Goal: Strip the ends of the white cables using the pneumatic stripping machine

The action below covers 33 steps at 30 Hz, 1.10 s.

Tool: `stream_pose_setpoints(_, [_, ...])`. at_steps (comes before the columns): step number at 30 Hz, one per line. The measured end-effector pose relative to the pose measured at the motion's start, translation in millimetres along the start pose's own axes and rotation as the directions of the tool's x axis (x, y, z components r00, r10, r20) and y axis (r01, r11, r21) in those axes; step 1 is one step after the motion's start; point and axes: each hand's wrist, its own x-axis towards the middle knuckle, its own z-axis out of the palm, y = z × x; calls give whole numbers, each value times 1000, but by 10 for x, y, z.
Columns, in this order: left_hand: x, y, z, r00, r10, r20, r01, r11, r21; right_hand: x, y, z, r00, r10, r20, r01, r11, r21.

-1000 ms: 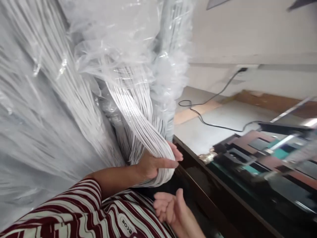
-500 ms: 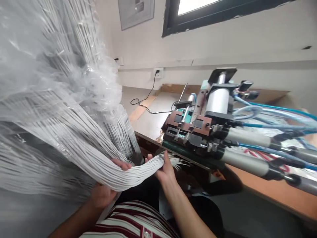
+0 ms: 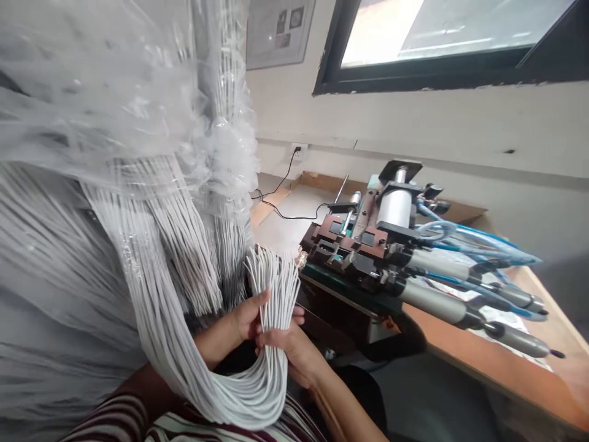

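Note:
A thick bundle of white wires [image 3: 273, 288] hangs down from a plastic-wrapped mass [image 3: 92, 153] on my left, loops under my arms and rises between my hands with its cut ends pointing up. My left hand [image 3: 248, 316] is closed on the bundle from the left. From the right, my right hand [image 3: 288, 344] wraps round the same bundle just below. A pneumatic machine [image 3: 368, 245] with a silver cylinder stands on the bench just right of the wire ends.
Blue air hoses [image 3: 478, 242] and metal cylinders [image 3: 460, 307] run rightward from the machine along the wooden bench [image 3: 506, 362]. A black cable [image 3: 285, 202] leads to a wall socket [image 3: 298, 149]. Above are a window [image 3: 437, 37] and a wall poster [image 3: 278, 27].
The wire bundle has swung from lying across towards the machine to standing upright, ends up. Both hands have come together on it. The view has lifted and turned right.

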Motion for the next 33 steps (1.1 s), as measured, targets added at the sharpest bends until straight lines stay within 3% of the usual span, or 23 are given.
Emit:
stream_pose_setpoints(5, [88, 545, 462, 976, 171, 138, -184, 979, 90, -101, -483, 113, 974, -222, 35, 214, 867, -449])
stream_pose_setpoints(8, [185, 668, 566, 972, 219, 85, -228, 967, 113, -50, -625, 55, 967, -250, 46, 244, 864, -441])
stream_pose_setpoints(11, [443, 551, 442, 991, 114, -64, -108, 990, 86, 142, -467, -138, 987, -158, -5, 153, 964, -217])
stream_pose_setpoints(14, [724, 316, 163, 989, -39, -143, 50, 996, 78, 372, -147, -355, 999, -18, -49, 17, 999, -36])
stream_pose_setpoints(17, [881, 132, -108, 971, -153, -183, 166, 985, 53, 498, 79, -476, 997, 31, -68, -29, 999, 26])
stream_pose_setpoints(21, [907, 76, -289, 960, -226, -166, 236, 971, 43, 510, 114, -509, 995, 63, -80, -59, 997, 55])
stream_pose_setpoints(28, [783, 78, -250, 950, -281, -136, 296, 948, 113, 473, 128, -502, 995, 89, -49, -89, 996, -16])
stream_pose_setpoints(33, [688, 129, -3, 964, -168, -205, 194, 974, 114, 399, 55, -443, 997, 28, -73, -36, 993, -110])
